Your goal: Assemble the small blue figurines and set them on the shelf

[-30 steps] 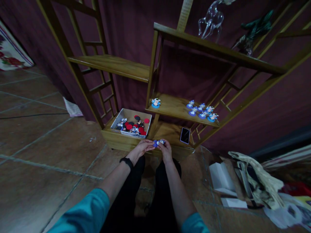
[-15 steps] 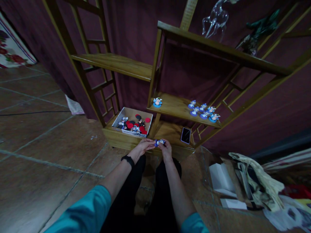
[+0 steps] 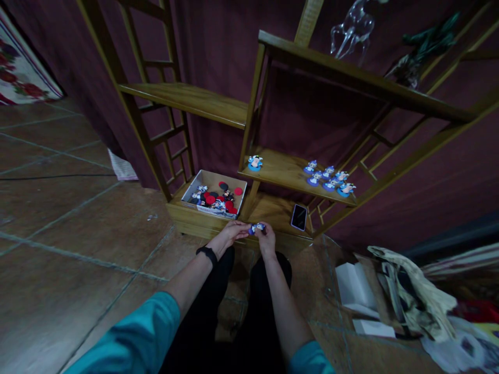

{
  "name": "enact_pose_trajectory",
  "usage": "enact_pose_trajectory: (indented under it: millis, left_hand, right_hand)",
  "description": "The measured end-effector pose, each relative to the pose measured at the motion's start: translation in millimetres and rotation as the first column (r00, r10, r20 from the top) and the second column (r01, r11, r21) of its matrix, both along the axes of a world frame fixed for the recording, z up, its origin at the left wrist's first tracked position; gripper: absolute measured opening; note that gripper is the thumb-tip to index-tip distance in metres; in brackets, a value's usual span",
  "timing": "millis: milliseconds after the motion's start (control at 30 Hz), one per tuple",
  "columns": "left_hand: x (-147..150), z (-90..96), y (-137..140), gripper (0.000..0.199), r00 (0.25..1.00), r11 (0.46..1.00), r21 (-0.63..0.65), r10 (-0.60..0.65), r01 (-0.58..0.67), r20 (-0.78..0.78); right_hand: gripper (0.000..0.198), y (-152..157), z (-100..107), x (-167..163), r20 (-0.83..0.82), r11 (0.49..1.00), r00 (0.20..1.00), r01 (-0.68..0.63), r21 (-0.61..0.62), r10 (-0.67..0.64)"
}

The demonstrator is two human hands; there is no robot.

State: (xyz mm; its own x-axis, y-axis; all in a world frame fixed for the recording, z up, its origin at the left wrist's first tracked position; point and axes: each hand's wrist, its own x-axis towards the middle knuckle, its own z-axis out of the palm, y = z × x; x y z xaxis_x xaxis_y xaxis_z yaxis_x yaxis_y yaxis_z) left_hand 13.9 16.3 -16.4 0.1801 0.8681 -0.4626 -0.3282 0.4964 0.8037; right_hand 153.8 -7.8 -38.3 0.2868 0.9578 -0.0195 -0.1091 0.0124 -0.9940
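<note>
Between my two hands, low in front of the shelf unit, is a small purple-and-white figurine. My left hand pinches its purple base, and my right hand grips the other end. Just beyond my left hand stands an open cardboard box with figurines and red and black discs inside. On the shelf above, a blue-based figurine stands at the left end. Several similar figurines on purple and blue bases are grouped toward the right.
A phone lies on the lower board at the right. Higher up stand a clear glass horse and a dark green ornament. White boxes, a cream cloth bag and a plastic bag lie on the floor at right.
The view has shifted slightly, so the shelf unit sits a little farther right. Both hands keep hold of the figurine in nearly the same pose.
</note>
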Motion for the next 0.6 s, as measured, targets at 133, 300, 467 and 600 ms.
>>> enact_pose_trajectory:
  millis: [133,300,467,600]
  left_hand:
    - [1,1.2,-1,0.019,1.0,1.0,0.0,0.016,-0.016,-0.022]
    - [2,0.7,0,0.017,0.999,0.999,-0.027,0.044,-0.044,-0.004]
    - [3,-1.9,1,0.015,0.997,0.998,-0.022,0.063,-0.062,0.036]
    - [4,-3.2,2,0.015,0.995,0.996,-0.03,0.091,-0.089,0.05]
  right_hand:
    - [0.033,-3,5,0,0.011,0.999,1.0,-0.016,-0.04,0.017]
    - [0.032,-5,11,0,0.005,1.0,1.0,-0.021,0.0,0.021]
    - [0.034,-3,7,1,0.037,0.999,0.999,-0.028,-0.031,0.029]
    - [0.033,0,0,2,0.128,1.0,0.991,-0.029,0.001,0.029]
